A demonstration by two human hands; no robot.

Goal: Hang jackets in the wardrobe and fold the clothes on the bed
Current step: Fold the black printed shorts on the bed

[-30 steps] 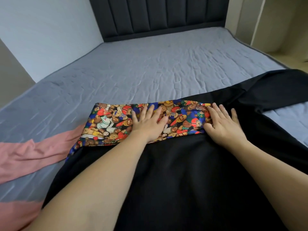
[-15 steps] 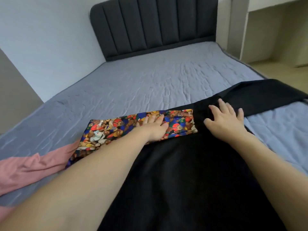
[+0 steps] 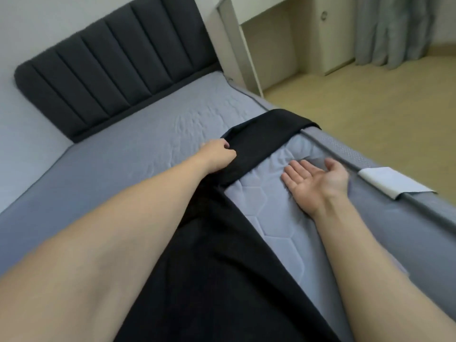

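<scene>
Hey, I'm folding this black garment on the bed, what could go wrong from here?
1. The far end of the black garment reaches the mattress edge; pulling it unevenly may let that end slip toward the floor.
2. Only your left hand pinches the cloth, while your right hand lies open, palm up, on the mattress, so the fold could come out crooked or bunched.
</scene>
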